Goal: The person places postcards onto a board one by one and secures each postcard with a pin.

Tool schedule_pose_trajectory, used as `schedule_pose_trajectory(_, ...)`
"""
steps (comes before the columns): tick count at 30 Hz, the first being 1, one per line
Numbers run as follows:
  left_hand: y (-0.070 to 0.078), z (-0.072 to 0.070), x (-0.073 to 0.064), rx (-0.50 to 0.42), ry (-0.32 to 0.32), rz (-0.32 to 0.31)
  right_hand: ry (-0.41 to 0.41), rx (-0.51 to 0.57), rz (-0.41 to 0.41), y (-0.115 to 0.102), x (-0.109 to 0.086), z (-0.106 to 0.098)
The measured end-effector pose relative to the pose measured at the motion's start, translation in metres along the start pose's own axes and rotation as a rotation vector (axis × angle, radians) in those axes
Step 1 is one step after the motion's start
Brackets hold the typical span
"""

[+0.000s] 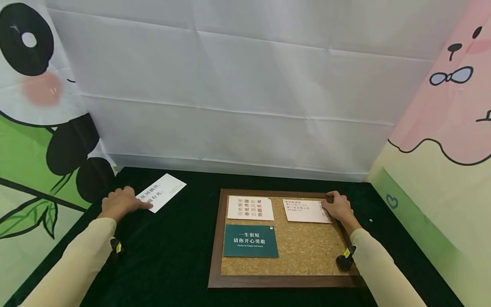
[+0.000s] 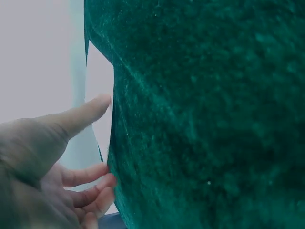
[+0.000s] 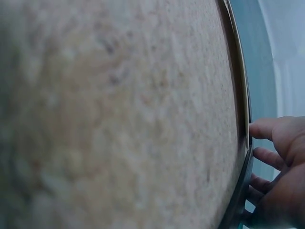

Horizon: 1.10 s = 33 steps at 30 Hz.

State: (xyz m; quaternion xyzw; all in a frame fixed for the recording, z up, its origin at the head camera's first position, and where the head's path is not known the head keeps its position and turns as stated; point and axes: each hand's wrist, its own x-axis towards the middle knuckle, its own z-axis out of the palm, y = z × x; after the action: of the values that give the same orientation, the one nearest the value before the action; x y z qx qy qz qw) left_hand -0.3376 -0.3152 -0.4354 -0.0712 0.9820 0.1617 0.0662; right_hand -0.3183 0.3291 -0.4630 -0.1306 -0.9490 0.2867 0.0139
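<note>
At the left, my left hand (image 1: pixel 122 203) grips the lower left part of a white card (image 1: pixel 168 190) with dark printed characters. Its thumb lies along the near edge, and the card is tilted on the green cloth. In the left wrist view the thumb (image 2: pixel 90 112) reaches over this card (image 2: pixel 99 78), fingers curled beside it. My right hand (image 1: pixel 340 209) rests at the upper right corner of a framed cork board (image 1: pixel 307 247), its thumb touching the right end of a white card with red print (image 1: pixel 303 209). In the right wrist view the thumb (image 3: pixel 264 129) and fingers are spread apart.
On the board are another white card with large red characters (image 1: pixel 250 208) and a dark green card (image 1: pixel 251 241) below it, with a small pale pin at its corner. A tiny white object (image 1: pixel 370 220) lies on the cloth to the right. A white curtain (image 1: pixel 230 85) hangs behind.
</note>
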Motion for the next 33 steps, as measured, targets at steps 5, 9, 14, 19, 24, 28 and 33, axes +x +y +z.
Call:
schedule_pose_trajectory(5, -0.007, -0.004, 0.001, -0.097, 0.049, 0.011, -0.002, -0.001, 0.007, -0.001, 0.0, 0.0)
schedule_pose_trajectory(9, -0.008, -0.006, -0.001, -0.195, 0.1, 0.008, -0.002, 0.003, 0.015, -0.001, 0.0, 0.0)
schedule_pose_trajectory(14, -0.008, -0.009, -0.003, -0.336, 0.179, 0.027, -0.001, 0.0, 0.019, -0.001, 0.001, 0.001)
schedule_pose_trajectory(19, -0.006, -0.013, -0.004, -0.501, 0.199, 0.034, 0.006, -0.006, 0.014, 0.0, 0.001, 0.002)
schedule_pose_trajectory(24, -0.004, -0.014, -0.003, -0.582, 0.184, 0.018, 0.016, -0.014, 0.002, 0.001, 0.0, 0.001)
schedule_pose_trajectory(28, -0.002, -0.013, -0.001, -0.613, 0.181, 0.012, 0.013, -0.021, -0.005, 0.001, 0.0, 0.001)
schedule_pose_trajectory(33, 0.002, -0.013, 0.005, -0.666, 0.179, 0.002, 0.017, -0.016, -0.004, 0.001, 0.0, 0.003)
